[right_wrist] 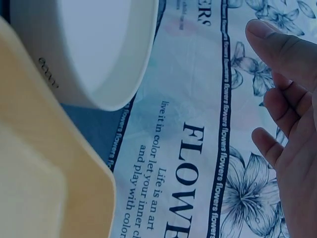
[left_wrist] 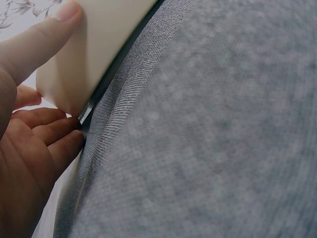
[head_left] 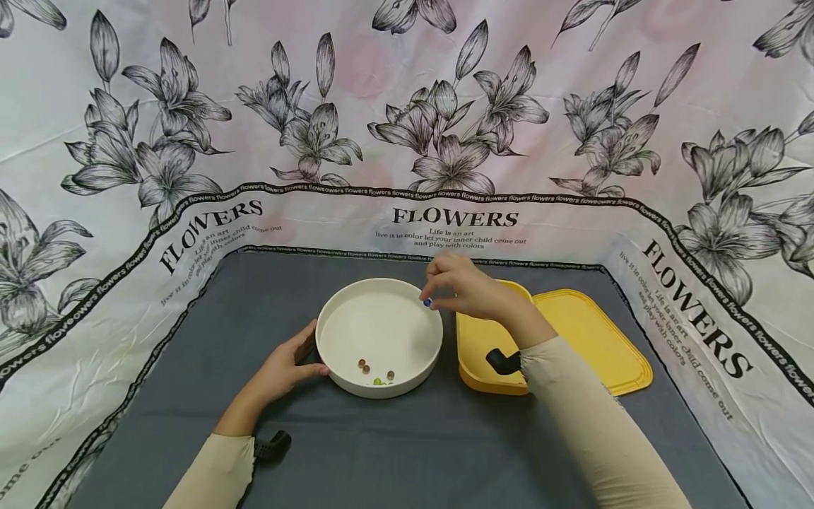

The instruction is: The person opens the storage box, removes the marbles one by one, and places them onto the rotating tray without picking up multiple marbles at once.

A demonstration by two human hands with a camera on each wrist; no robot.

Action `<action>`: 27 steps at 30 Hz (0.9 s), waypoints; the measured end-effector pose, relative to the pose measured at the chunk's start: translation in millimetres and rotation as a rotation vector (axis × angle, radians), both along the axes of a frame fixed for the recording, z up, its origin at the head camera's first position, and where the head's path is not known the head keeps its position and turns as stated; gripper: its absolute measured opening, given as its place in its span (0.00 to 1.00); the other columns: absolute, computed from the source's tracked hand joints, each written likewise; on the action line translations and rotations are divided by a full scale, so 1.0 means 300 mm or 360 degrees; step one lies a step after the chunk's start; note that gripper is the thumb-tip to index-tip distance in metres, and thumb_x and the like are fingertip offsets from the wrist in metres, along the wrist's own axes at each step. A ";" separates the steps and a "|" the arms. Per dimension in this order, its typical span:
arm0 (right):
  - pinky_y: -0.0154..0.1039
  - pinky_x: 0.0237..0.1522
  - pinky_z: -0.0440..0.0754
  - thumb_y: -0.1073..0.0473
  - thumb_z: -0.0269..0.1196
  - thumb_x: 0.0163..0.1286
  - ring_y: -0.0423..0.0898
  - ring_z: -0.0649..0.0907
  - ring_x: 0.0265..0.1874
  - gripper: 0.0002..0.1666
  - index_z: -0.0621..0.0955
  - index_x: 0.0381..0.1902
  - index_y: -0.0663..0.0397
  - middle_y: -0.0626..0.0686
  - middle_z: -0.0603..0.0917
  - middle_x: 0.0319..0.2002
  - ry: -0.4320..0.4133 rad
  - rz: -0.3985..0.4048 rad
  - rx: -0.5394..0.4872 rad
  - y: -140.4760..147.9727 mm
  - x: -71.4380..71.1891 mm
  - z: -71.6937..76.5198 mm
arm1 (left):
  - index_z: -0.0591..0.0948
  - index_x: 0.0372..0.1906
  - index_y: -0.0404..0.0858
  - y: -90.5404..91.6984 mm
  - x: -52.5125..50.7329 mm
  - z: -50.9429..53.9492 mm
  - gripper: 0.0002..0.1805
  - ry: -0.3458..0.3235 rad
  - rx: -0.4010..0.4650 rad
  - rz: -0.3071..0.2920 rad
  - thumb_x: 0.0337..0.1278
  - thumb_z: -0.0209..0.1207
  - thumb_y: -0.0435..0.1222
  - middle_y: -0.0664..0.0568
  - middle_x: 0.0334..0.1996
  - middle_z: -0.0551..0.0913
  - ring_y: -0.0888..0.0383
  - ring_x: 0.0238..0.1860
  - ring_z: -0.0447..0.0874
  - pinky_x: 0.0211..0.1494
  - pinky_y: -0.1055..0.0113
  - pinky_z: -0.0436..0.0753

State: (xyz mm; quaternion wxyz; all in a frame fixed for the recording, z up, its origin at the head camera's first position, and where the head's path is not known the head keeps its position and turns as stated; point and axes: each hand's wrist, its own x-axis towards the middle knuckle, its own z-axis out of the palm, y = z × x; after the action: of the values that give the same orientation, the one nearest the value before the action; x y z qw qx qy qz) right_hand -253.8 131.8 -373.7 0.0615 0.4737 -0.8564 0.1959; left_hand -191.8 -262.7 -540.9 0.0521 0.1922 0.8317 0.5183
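A round white bowl holds several small brown and green marbles near its front wall. Against the bowl's left side rests my left hand, fingers spread and thumb near the rim. The left wrist view shows that hand's thumb on the outer wall and other fingers by the base. Over the bowl's right rim, my right hand pinches a blue marble between thumb and finger. In the right wrist view the right hand appears beyond the bowl, and the marble does not show.
Right of the bowl stands a yellow container, partly covered by the right forearm. A flat yellow lid lies beside it. Grey cloth covers the table, with a flower-printed sheet behind and around it.
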 end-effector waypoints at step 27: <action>0.47 0.57 0.67 0.56 0.74 0.66 0.47 0.72 0.50 0.10 0.92 0.45 0.42 0.47 0.78 0.46 -0.0236 -0.0085 0.0161 -0.188 -0.102 -0.081 | 0.49 0.83 0.37 0.002 0.003 0.015 0.60 -0.0029 0.0075 -0.0038 0.53 0.75 0.42 0.42 0.82 0.50 0.41 0.80 0.53 0.77 0.49 0.62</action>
State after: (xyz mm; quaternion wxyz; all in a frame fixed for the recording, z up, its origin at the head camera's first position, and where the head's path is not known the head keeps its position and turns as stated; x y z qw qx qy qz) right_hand -284.4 75.4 -397.9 -0.0210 0.4374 -0.8797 0.1852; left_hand -190.8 -262.3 -536.5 0.0613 0.1987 0.8163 0.5389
